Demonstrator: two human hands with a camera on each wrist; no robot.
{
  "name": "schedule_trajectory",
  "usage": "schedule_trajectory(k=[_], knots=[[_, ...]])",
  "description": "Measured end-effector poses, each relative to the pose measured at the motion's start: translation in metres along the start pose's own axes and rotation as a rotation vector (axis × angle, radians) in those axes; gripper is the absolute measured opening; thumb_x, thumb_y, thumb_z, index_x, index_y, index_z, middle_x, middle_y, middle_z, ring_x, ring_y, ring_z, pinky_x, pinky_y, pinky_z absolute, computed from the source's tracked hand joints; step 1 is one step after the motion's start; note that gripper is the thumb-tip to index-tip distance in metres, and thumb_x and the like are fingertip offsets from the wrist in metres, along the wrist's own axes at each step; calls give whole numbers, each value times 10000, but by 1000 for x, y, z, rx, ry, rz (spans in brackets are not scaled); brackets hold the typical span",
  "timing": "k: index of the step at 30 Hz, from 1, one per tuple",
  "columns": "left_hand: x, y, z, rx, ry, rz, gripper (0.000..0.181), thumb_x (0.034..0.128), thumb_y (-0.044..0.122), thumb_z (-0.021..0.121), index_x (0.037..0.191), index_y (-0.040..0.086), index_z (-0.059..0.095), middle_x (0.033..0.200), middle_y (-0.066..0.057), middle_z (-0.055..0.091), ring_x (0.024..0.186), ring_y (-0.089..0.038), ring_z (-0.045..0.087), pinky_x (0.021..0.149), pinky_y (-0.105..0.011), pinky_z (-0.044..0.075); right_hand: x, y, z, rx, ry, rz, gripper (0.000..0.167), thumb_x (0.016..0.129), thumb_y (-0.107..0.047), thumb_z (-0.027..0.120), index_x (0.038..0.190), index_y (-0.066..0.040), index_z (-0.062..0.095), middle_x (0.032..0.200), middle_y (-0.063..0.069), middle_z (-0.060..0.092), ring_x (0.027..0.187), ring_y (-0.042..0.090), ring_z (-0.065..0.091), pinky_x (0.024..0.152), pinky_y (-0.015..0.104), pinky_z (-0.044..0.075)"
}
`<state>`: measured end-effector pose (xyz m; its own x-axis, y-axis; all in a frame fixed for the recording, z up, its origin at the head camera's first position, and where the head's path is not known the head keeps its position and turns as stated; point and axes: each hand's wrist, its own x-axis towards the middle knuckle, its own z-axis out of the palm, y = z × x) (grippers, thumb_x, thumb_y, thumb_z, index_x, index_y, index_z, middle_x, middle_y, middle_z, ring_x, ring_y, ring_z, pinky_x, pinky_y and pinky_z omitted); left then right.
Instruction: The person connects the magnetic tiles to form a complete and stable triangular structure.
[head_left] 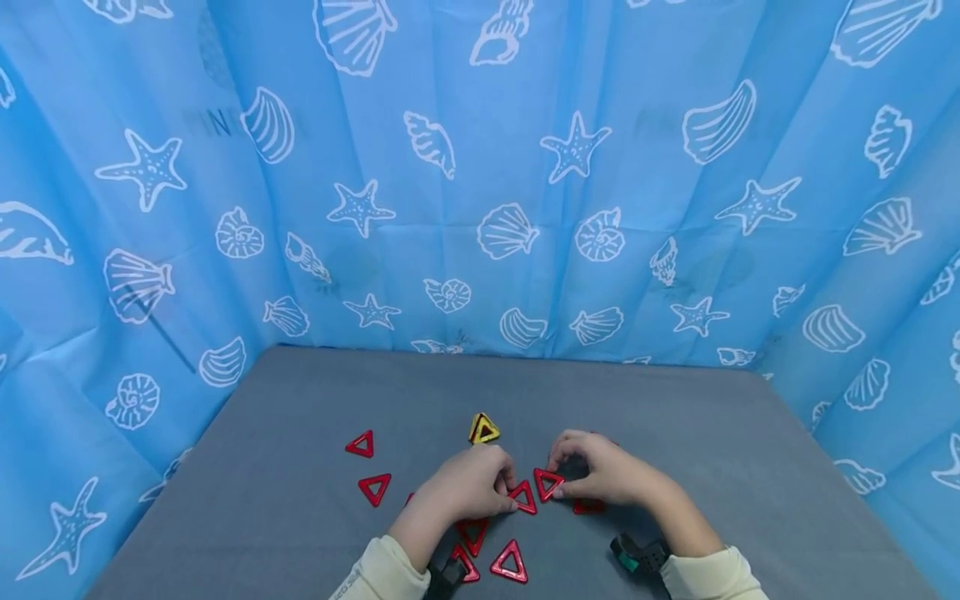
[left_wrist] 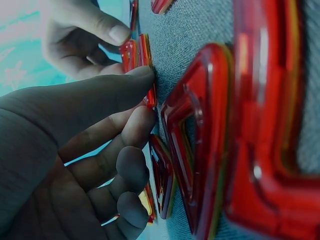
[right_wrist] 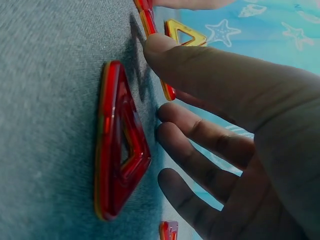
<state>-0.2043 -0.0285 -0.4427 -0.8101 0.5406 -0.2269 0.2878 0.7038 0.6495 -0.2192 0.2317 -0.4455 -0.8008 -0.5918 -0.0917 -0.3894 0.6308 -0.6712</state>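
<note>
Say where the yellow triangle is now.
In the head view, the yellow triangle lies on the grey table just beyond the left hand, left of the right hand.

Closed in at the back and both sides by a blue curtain [head_left: 480, 171], falling in soft vertical folds. Printed with white outlines of starfish [head_left: 576, 150], scallops [head_left: 507, 231] and spiral shells [head_left: 600, 234]. Faintly marked at upper left with a dark letter [head_left: 220, 123], lower down with a thin slanting line [head_left: 172, 343]. Spread below with a grey, cloth-textured surface [head_left: 420, 392], meeting the curtain along the back edge. Lit softly and evenly.
</note>
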Motion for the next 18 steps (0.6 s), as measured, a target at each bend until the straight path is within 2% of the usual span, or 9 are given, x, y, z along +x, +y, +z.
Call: schedule_trajectory(k=[5,12,18], knots=[[0,0,0,2,4,-11,146,899,192,866,891,174,721,715,54,624,621,-106,553,610,-288,432,0,-5,0,5,-9,-7,193,913,-289,855,1041,-182,759,1085,-54,687,996,166,626,870,361,537],[-1,2,0,1,16,-25,156,890,194,874,884,160,722,718,54,624,627,-105,549,612,-291,427,1,-10,4,75,-45,12,177,922,-231,848,1045,-150,751,984,-33,727,887,99,658,803,267,557],[-1,3,-1,-4,21,-19,153,884,185,878,879,155,728,716,55,626,627,-101,549,613,-287,425,1,-14,4,84,-46,23,148,932,-213,834,1036,-150,748,935,-52,715,829,84,659,759,254,554]])
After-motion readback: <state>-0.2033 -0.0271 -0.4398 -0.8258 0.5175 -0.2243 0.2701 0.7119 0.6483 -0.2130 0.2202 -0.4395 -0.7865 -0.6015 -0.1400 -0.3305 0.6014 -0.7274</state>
